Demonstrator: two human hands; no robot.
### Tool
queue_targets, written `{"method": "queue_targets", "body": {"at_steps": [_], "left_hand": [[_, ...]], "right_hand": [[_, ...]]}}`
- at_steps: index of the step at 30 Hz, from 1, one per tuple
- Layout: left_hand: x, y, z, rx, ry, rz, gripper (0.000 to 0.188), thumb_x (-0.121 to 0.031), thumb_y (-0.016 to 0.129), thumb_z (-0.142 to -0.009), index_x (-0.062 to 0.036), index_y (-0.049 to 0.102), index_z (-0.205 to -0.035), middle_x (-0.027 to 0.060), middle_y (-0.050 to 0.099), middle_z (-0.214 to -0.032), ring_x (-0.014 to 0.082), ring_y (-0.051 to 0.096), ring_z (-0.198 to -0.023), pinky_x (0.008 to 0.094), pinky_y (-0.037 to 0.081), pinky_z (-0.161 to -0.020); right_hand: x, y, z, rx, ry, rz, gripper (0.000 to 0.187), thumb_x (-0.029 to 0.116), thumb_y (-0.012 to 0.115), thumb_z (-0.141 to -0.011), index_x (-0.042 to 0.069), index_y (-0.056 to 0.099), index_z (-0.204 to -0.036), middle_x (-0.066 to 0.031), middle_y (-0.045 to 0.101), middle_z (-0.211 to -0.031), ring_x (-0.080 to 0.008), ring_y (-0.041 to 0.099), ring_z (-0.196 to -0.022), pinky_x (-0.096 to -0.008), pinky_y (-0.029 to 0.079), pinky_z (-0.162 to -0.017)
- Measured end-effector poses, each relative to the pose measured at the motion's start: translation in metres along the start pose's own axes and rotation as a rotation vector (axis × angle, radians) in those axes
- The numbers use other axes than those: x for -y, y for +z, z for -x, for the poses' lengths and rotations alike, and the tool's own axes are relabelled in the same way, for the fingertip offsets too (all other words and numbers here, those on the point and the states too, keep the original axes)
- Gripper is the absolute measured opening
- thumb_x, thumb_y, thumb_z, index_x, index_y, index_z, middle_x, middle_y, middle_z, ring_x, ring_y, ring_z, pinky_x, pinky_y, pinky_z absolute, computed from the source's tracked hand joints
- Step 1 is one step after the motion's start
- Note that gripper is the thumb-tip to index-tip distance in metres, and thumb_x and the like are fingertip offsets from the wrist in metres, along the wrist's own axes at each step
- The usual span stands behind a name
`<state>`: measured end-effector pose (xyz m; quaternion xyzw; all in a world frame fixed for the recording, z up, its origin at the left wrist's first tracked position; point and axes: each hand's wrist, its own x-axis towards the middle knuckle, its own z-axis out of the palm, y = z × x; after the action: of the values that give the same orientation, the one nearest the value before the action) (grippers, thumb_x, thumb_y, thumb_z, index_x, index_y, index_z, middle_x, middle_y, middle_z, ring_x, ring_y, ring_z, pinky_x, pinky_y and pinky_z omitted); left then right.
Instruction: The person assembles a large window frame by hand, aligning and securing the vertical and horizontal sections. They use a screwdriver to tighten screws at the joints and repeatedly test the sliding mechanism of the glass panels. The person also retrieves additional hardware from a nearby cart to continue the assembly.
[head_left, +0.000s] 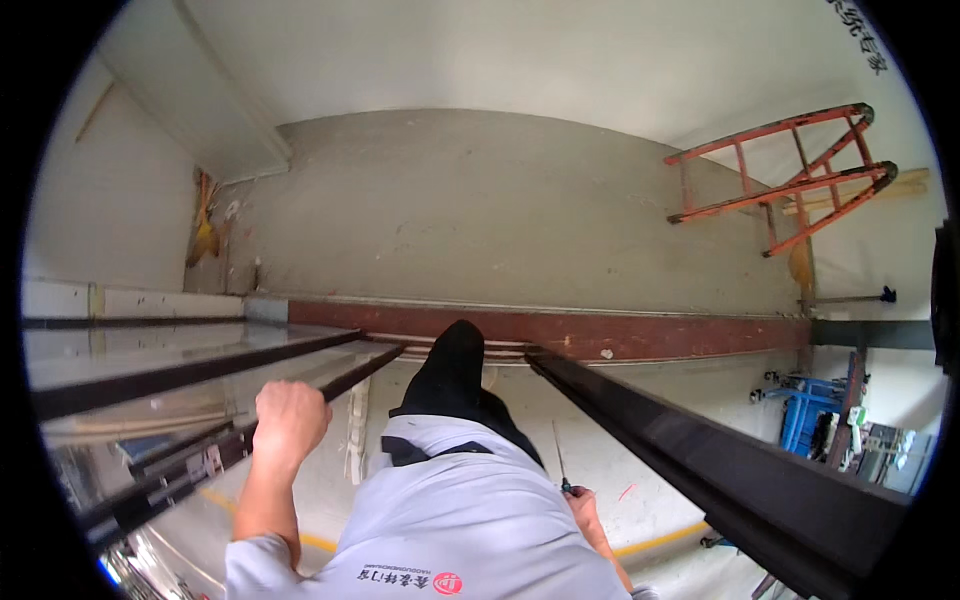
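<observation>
My left hand [291, 422] is closed against the edge of a dark-framed glass door panel [352, 374], its fingers curled around the frame and partly hidden. Low beside my body, my right hand [585, 512] grips a screwdriver [561, 462] by its dark handle. The long thin shaft points away from me, touching nothing that I can see. To the right of it, a dark upright door frame post [690, 450] slants across the view.
A reddish-brown threshold [680, 335] crosses in front of my leg. Beyond it lies grey floor [470, 210]. A worn orange stepladder [800, 190] leans at the far right, above a blue cart [808, 415]. At left are a broom [204, 238] and another glass panel's dark frame [190, 378].
</observation>
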<state>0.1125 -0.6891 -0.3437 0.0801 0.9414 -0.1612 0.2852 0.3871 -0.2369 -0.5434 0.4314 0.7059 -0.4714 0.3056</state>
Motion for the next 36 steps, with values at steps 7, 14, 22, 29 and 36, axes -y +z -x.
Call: {"method": "queue_targets", "body": {"at_steps": [7, 14, 22, 29, 36], "left_hand": [[-0.136, -0.154, -0.179, -0.256, 0.807, 0.638, 0.031, -0.03, 0.059, -0.092, 0.0002, 0.064, -0.091, 0.0228, 0.069, -0.095, 0.0414, 0.067, -0.09, 0.0503, 0.054, -0.078], [-0.228, -0.343, -0.098, 0.111, 1.936, 1.05, 0.038, -0.02, 0.064, -0.093, 0.0027, 0.058, -0.123, 0.0177, 0.065, -0.11, 0.0283, 0.065, -0.104, 0.0353, 0.051, -0.094], [-0.182, -0.479, 0.089, -0.228, 2.377, 1.247, 0.037, -0.009, 0.066, -0.088, 0.0052, 0.059, -0.122, 0.0159, 0.065, -0.107, 0.023, 0.064, -0.104, 0.0324, 0.049, -0.096], [-0.149, -0.506, 0.122, -0.481, 2.629, 1.139, 0.037, -0.004, 0.068, -0.085, 0.0067, 0.061, -0.12, 0.0208, 0.069, -0.108, 0.0283, 0.071, -0.1, 0.035, 0.056, -0.088], [-0.125, -0.613, 0.225, -0.633, 2.829, 1.337, 0.027, -0.009, 0.047, -0.099, 0.0093, 0.068, -0.1, 0.0089, 0.068, -0.083, 0.0143, 0.062, -0.079, 0.0307, 0.052, -0.074]], "right_hand": [[-0.042, 0.034, -0.045, -0.076, 0.002, 0.004, 0.028, 0.026, 0.051, -0.104, 0.009, 0.061, -0.083, -0.011, 0.063, -0.071, -0.0219, 0.061, -0.059, -0.0394, 0.053, -0.055], [0.099, -0.07, 0.122, -0.845, -0.358, -1.807, 0.012, 0.014, 0.054, -0.098, 0.005, 0.049, -0.091, -0.0065, 0.046, -0.068, -0.0191, 0.044, -0.055, -0.0363, 0.038, -0.053], [0.366, -0.1, 0.495, -1.927, -1.426, -0.752, 0.044, 0.011, 0.047, -0.101, 0.001, 0.041, -0.143, -0.0051, 0.053, -0.084, -0.0093, 0.045, -0.061, -0.028, 0.046, -0.056], [0.492, -0.141, 0.62, -1.938, -1.592, -0.257, 0.041, 0.017, 0.053, -0.101, 0.004, 0.039, -0.138, 0.0012, 0.047, -0.071, -0.0054, 0.041, -0.054, -0.0231, 0.035, -0.047], [0.543, -0.222, 0.703, -1.75, -1.744, -0.325, 0.023, 0.023, 0.051, -0.106, 0.002, 0.051, -0.118, -0.001, 0.05, -0.069, -0.0068, 0.042, -0.046, -0.0244, 0.034, -0.04]]}}
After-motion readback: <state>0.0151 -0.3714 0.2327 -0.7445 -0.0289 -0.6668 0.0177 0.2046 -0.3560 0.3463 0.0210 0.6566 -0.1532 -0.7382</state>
